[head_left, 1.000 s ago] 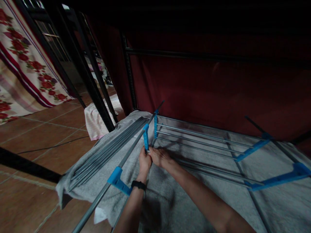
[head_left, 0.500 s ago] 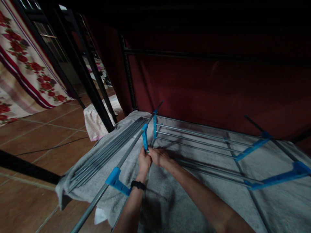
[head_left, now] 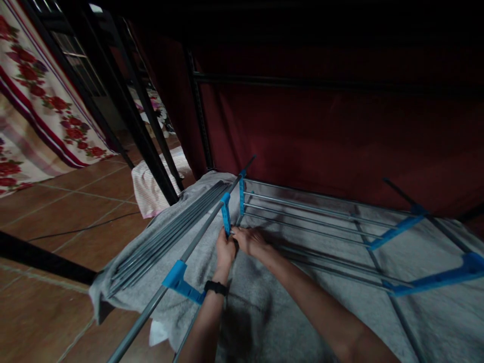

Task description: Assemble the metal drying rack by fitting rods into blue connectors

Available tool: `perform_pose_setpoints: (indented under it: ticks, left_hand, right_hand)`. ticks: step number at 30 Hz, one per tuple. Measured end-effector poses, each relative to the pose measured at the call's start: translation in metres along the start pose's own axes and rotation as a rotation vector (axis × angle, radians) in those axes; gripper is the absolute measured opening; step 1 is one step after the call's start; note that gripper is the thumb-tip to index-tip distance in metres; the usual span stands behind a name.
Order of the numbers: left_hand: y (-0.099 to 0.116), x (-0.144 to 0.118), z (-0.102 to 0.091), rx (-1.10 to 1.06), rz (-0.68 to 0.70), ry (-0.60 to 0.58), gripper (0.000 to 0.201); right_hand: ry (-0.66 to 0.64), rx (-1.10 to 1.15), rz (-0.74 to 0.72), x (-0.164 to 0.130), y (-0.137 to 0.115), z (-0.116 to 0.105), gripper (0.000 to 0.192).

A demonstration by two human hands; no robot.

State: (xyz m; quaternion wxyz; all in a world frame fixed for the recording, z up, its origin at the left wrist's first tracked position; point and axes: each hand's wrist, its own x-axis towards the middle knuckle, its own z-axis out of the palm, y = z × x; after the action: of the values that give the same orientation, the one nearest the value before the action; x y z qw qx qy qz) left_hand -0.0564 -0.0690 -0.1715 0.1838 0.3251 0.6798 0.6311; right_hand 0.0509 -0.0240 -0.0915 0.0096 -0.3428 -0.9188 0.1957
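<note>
My left hand (head_left: 226, 248), with a black band on its wrist, is closed on the lower end of a blue plastic bracket (head_left: 226, 214). My right hand (head_left: 248, 241) meets it there, its fingers pinched on the end of a grey metal tube (head_left: 313, 256) that runs right toward another blue bracket (head_left: 438, 280). Exactly how tube and bracket meet is hidden by my fingers. The middle bracket hangs from a long grey pole (head_left: 198, 239). Farther back, several tubes (head_left: 302, 200) span two blue brackets. A nearer blue bracket (head_left: 181, 285) is on the same pole, by my left wrist.
Several loose grey tubes (head_left: 170, 234) lie bundled on the grey blanket (head_left: 260, 322), left of the pole. Black metal posts (head_left: 130, 111) rise at the left, with a striped cloth (head_left: 149, 189) behind. A dark red sheet (head_left: 321, 131) hangs at the back.
Both hands stay at the bracket's lower end, with only a slight shift of the right fingers. The view has moved a little; nothing else has visibly changed.
</note>
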Motion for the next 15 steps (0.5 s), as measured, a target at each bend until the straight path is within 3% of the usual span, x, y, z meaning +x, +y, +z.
perform_pose_setpoints:
  ticks: [9, 15]
  left_hand:
    - [-0.0013, 0.0007, 0.0010, 0.038, -0.002, 0.012, 0.033]
    - [-0.0028, -0.0010, 0.0007, 0.031, -0.001, 0.002, 0.034]
  right_hand:
    - [0.020, -0.033, -0.063, 0.0058, 0.0063, 0.0085, 0.038]
    - [0.033, -0.033, -0.059, 0.0000, 0.0017, 0.0016, 0.036]
